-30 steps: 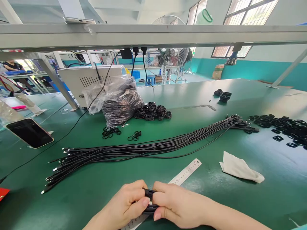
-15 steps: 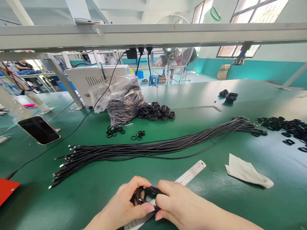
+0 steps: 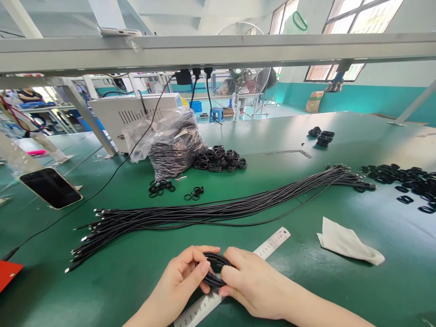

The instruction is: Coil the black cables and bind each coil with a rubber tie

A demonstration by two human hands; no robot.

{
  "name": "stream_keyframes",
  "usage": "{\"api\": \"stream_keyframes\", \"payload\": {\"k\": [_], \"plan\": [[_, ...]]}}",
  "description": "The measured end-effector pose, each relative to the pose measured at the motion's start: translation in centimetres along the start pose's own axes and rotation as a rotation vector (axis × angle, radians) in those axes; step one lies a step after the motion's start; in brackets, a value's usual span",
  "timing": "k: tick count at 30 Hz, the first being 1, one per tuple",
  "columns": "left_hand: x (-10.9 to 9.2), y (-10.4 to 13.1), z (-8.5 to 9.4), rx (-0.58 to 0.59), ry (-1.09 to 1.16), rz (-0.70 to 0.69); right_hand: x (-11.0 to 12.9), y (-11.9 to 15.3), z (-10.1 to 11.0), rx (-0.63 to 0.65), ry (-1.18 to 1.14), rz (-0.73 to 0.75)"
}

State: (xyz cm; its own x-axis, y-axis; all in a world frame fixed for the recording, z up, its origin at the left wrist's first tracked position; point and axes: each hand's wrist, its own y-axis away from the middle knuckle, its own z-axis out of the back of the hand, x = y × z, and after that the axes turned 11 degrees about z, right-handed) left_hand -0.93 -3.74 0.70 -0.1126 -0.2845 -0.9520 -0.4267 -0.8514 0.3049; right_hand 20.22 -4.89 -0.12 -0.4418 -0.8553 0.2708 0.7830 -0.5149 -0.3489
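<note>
Here the left hand (image 3: 182, 279) and right hand (image 3: 254, 281) pinch opposite sides of a black cable coil (image 3: 214, 280), right between them, over a metal ruler (image 3: 272, 243)! This one looks wound; black loops (image 3: 221, 160) sit heaped far beyond the hands, while straight cables (image 3: 211, 212), nearer, lie uncoiled. Pale cloth (image 3: 347, 243) rests right of the right hand; only the ruler seems close enough to hinder.

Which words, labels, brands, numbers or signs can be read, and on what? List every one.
"2 3 4 5": among the numbers at the near end of the metal ruler.
Far-end ruler numbers: too small to read surely.
Coiled black cable: no text readable.
Brown package by the wall: any print is too blurred.
No brand or sign is legible.
</note>
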Motion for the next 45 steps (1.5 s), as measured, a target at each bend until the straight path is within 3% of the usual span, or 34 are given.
{"api": "stream_keyframes", "payload": {"k": [4,12,17,21,24,27,31,37,42,45], "plan": [[0.1,-0.5,-0.1,0.014,0.045,0.038,0.0,0.0,-0.1,0.027,0.046,0.006],[2.1,-1.4,0.2,-0.027,-0.137,0.105,0.1,-0.1,-0.3,0.112,0.068,0.015],[0.3,-0.5,0.6,0.111,-0.324,0.137,0.0,-0.2,0.1,0.161,-0.010,0.012],[-1.4,0.8,0.1,0.195,-0.629,-0.006,0.0,-0.6,0.7,0.174,-0.095,0.038],[-1.0,0.9,-1.0,0.072,-0.836,-0.017,0.3,-1.1,0.8,0.150,-0.153,0.058],[0.0,0.4,-2.0,-0.065,-0.986,0.055,0.8,-1.6,0.5,0.060,-0.248,-0.034],[0.7,0.0,-2.6,-0.109,-0.920,0.077,1.2,-2.0,-0.1,-0.056,-0.347,-0.161],[1.0,-0.3,-2.6,-0.199,-0.793,0.001,1.1,-2.1,-0.9,-0.123,-0.426,-0.295],[-0.1,-0.4,-2.9,-0.076,-0.466,0.102,0.8,-1.5,0.0,-0.192,-0.623,-0.267],[-0.5,-0.2,-3.2,-0.035,-0.276,0.178,0.7,-1.2,0.3,-0.243,-0.547,-0.253]]}}
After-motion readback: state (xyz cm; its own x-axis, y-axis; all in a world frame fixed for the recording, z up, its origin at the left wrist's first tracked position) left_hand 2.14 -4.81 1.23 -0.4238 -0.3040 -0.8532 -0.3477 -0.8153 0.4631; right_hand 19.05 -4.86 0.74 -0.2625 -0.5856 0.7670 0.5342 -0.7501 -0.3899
